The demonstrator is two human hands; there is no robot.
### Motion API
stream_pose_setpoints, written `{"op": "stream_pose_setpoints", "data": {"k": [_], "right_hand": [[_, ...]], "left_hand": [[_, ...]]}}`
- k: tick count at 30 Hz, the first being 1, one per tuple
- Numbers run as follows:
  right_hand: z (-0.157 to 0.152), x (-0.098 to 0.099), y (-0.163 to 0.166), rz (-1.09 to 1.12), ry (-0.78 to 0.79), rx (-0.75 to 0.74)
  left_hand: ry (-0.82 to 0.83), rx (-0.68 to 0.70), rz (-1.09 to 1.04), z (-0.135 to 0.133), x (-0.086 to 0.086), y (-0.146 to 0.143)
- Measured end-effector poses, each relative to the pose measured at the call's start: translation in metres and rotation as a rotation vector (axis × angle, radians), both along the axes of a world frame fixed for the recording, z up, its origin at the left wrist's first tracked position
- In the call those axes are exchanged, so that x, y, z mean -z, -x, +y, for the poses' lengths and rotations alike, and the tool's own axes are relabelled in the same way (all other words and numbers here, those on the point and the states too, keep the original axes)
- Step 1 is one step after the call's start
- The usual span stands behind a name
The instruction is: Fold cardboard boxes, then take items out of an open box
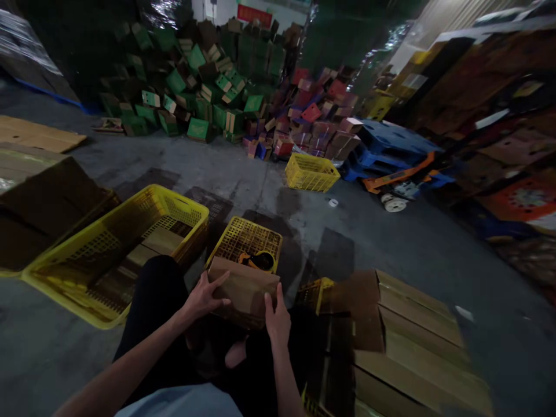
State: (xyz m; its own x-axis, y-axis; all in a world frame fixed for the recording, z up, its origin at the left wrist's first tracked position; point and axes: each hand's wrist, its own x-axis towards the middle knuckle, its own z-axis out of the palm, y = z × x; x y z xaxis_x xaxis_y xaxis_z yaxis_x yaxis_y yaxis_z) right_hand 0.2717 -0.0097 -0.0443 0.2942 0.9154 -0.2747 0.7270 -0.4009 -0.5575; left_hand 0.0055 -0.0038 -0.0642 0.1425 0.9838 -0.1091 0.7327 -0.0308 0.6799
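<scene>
Cardboard box (245, 289): held between left grip (206, 298) and right grip (278, 317), one at each end. Position: near end of yellow crate (249, 234). Tape dispenser (261, 260): on crate, just beyond box. Large yellow bin (180, 211): at left.

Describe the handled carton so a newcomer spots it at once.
Start at the big open yellow crate at left; right of it is a smaller, lattice-topped yellow crate. A brown carton hides that crate's near part, close to the person's knees. Unlike the cartons at lower right, it has the left hand and right hand on it.
</scene>
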Motion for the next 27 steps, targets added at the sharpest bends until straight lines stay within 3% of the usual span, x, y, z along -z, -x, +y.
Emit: {"op": "stream_pose_setpoints", "data": {"k": [6, 11, 16, 21, 27], "right_hand": [[0.019, -0.041, 0.016, -0.035, -0.107, -0.129], [0.035, -0.071, 0.040, -0.016, -0.148, -0.271], [0.056, -0.096, 0.078, -0.068, -0.205, -0.398], [0.076, -0.122, 0.138, -0.057, -0.306, -0.567], [0.089, -0.142, 0.232, -0.096, -0.364, -0.736]], "left_hand": [[-0.072, 0.045, -0.028, 0.007, -0.046, 0.032], [-0.079, -0.066, 0.025, 0.005, -0.078, 0.061], [-0.074, -0.295, 0.110, -0.005, -0.112, 0.091], [-0.053, -0.544, 0.200, -0.021, -0.139, 0.131], [-0.015, -0.823, 0.215, -0.046, -0.146, 0.193]]}}
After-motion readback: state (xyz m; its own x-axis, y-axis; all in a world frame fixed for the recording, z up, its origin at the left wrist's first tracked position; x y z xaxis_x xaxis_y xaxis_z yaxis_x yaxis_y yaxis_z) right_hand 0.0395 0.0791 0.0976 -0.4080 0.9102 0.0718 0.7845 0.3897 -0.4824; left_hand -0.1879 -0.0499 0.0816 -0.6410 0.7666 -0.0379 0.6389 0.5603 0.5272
